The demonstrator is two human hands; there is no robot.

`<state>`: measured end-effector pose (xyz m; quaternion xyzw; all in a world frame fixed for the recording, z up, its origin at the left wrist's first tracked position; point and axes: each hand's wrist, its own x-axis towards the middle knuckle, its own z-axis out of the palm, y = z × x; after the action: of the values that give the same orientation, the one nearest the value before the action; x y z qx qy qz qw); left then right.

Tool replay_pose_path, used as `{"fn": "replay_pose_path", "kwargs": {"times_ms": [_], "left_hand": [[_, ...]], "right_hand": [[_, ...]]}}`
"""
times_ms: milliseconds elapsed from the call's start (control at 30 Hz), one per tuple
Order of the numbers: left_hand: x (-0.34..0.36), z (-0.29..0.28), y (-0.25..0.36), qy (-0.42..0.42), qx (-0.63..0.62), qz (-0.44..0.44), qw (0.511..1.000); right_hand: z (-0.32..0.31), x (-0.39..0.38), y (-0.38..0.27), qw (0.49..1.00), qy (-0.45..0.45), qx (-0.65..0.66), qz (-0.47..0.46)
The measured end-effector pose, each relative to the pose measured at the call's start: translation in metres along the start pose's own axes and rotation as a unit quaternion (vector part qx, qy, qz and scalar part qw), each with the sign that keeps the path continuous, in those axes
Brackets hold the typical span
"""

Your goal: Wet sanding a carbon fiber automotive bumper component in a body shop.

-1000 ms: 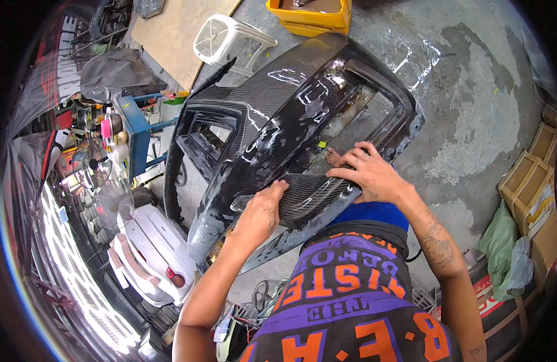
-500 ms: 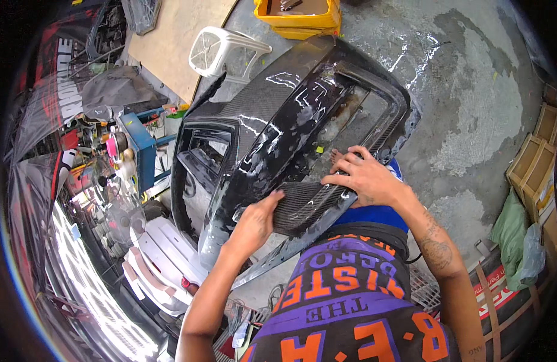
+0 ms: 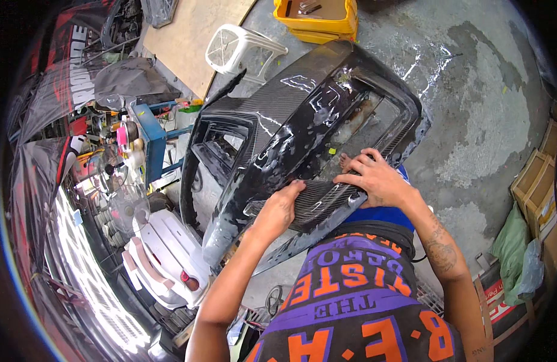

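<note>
A large black car bumper (image 3: pixel 272 130) with carbon-fibre weave, glossy wet-looking areas and dull grey patches lies tilted in front of me. My left hand (image 3: pixel 280 208) grips the near edge of its woven corner section (image 3: pixel 314 202), fingers pressed together on the surface and thumb side hidden. Farther right, my right hand (image 3: pixel 375 181) curls over the rim of the same section, fingertips bent onto the weave. The undersides of both hands' grips are out of sight. Part of a bare foot (image 3: pixel 345 161) shows through the bumper's opening, by my right fingers.
Beyond the bumper stand a white plastic stool (image 3: pixel 227 51) and a yellow tub (image 3: pixel 320 27) holding liquid and dark pieces. A blue stand (image 3: pixel 149 142), clutter and white panels (image 3: pixel 170 250) crowd the left. Wooden crates (image 3: pixel 534 169) and a green bag (image 3: pixel 512 241) line the right.
My left hand has shifted up and right along the woven section, uncovering its left end. The right hand keeps its place on the rim. The whole view has drifted slightly.
</note>
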<state>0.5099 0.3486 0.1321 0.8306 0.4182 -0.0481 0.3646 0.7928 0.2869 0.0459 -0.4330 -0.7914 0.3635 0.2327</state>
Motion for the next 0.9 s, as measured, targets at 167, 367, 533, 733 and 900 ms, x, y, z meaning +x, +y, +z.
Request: {"fn": "replay_pose_path", "kwargs": {"times_ms": [167,367,533,733,900], "left_hand": [[0.008,-0.012,0.009,-0.073,0.002,-0.069,0.995],[-0.019,-0.017,0.002,-0.007,0.002,0.004,1.000],[-0.026,-0.028,0.020,-0.028,0.075,-0.012,0.997],[-0.030,-0.019,0.024,0.003,0.074,-0.051,0.996],[-0.038,-0.012,0.025,0.011,0.137,-0.045,0.989]], "right_hand": [[0.000,0.001,0.002,1.000,0.014,0.006,-0.009],[0.002,-0.002,0.003,1.000,0.005,0.003,-0.011],[0.003,0.001,0.002,1.000,0.007,-0.007,-0.014],[0.003,0.000,0.003,1.000,0.011,0.002,-0.016],[0.003,0.001,0.004,1.000,0.008,0.017,-0.012]]}}
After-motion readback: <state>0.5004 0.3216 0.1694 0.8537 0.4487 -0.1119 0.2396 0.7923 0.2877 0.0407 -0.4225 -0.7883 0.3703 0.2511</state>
